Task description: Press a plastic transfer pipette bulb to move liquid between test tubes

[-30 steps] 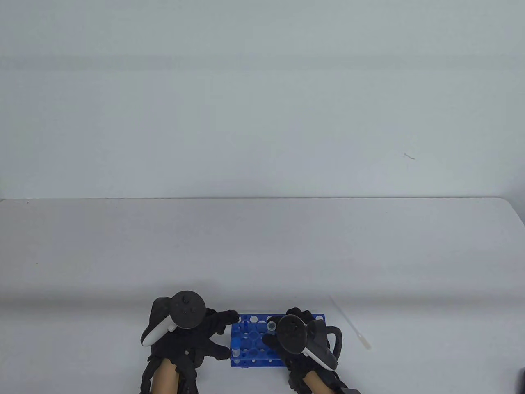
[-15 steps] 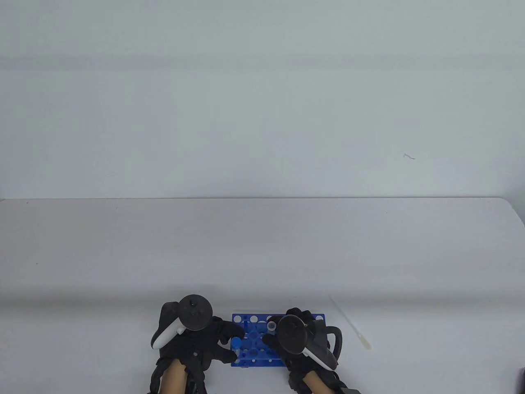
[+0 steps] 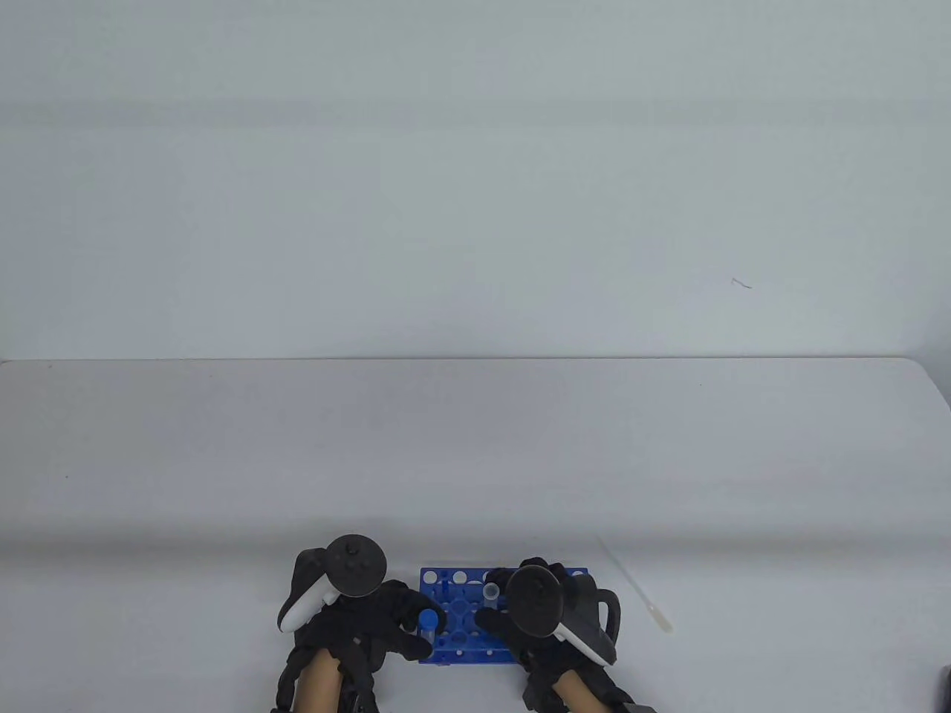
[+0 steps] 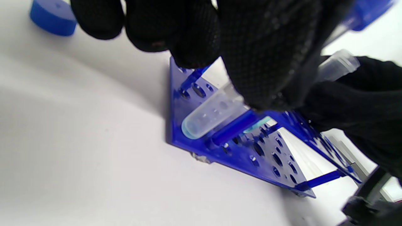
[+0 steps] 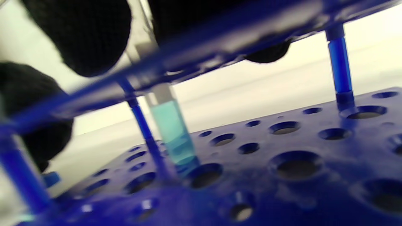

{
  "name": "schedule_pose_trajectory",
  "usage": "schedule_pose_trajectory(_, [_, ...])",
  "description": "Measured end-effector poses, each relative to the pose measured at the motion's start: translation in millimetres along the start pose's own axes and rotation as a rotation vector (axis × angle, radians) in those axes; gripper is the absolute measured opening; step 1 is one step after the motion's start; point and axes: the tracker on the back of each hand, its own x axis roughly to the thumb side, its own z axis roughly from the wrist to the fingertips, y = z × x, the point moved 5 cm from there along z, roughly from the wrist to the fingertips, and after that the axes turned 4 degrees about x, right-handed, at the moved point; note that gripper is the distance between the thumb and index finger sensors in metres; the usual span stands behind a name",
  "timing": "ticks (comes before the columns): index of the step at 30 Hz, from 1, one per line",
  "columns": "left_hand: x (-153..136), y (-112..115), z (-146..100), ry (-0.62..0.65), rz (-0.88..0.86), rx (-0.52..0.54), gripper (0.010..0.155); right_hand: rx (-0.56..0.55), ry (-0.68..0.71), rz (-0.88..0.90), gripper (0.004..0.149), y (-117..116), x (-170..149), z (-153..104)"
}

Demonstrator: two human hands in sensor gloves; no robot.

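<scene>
1. On the white table (image 3: 475, 445), near its front edge, stands a blue plastic test tube rack with round holes (image 3: 457, 594); every place below is given relative to this rack.
2. At the left end of the rack is the left hand in a black sensor glove (image 3: 364, 627), with a black and white tracker on its back.
3. The fingers (image 4: 267, 56) of this hand close around a clear plastic test tube with a blue cap (image 3: 428, 627), which sits in a hole at the front left corner of the rack.
4. From the left wrist view, the rounded bottom of this tube (image 4: 204, 121) shows between the upper and lower plates of the rack, and it holds no coloured liquid that I can see.
5. Over the right half of the rack is the right hand in a black sensor glove (image 3: 546, 616), its fingers resting on the top plate.
6. Just beside these fingers an open clear test tube (image 3: 492, 590) stands in the rack; whether the right hand grips it I cannot tell.
7. From the right wrist view, this tube (image 5: 171, 131) contains turquoise liquid and reaches down to the lower plate.
8. To the right of the rack, apart from it, a thin translucent plastic transfer pipette (image 3: 635, 587) lies flat on the table, touched by neither hand.
9. Behind the rack's left end, in the left wrist view, a loose blue cap (image 4: 52, 17) lies on the table.
</scene>
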Motion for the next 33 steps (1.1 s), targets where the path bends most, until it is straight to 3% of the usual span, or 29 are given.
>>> schedule_pose_trajectory(3, [-0.2,0.0,0.1,-0.002,0.0,0.0,0.052,0.055,-0.024,0.125,0.079,16.3,-3.5,-6.3])
schedule_pose_trajectory(6, [-0.9,0.0,0.6,-0.004,-0.004,0.0,0.052,-0.11,0.024,0.153,0.079,46.7,3.1,-19.5])
schedule_pose_trajectory(8, [-1.5,0.3,0.7,-0.006,-0.015,-0.005,0.052,-0.251,0.094,0.138,0.074,63.4,20.3,-32.1])
schedule_pose_trajectory(10, [-1.5,0.3,0.7,-0.006,-0.017,-0.005,0.052,-0.314,0.18,0.119,0.067,68.8,44.0,-41.1])
schedule_pose_trajectory(12, [-1.7,0.3,0.8,-0.006,-0.02,-0.006,0.052,-0.287,0.251,0.069,0.061,62.4,71.6,-44.0])
schedule_pose_trajectory(15, [-2.0,0.4,1.0,-0.007,-0.021,-0.006,0.052,-0.212,0.249,-0.076,0.058,38.2,104.4,-37.0])
schedule_pose_trajectory(20, [-2.6,0.2,1.4,-0.006,-0.022,-0.005,0.052,-0.23,0.219,-0.326,0.054,15.6,123.3,-26.7])
schedule_pose_trajectory(30, [-2.3,-0.1,1.3,-0.008,-0.023,-0.005,0.052,-0.181,0.201,-0.139,0.054,8.0,101.1,-19.2])
schedule_pose_trajectory(33, [-2.6,-0.1,1.6,-0.007,-0.02,-0.004,0.052,-0.161,0.205,-0.177,0.054,3.8,102.5,-18.1])
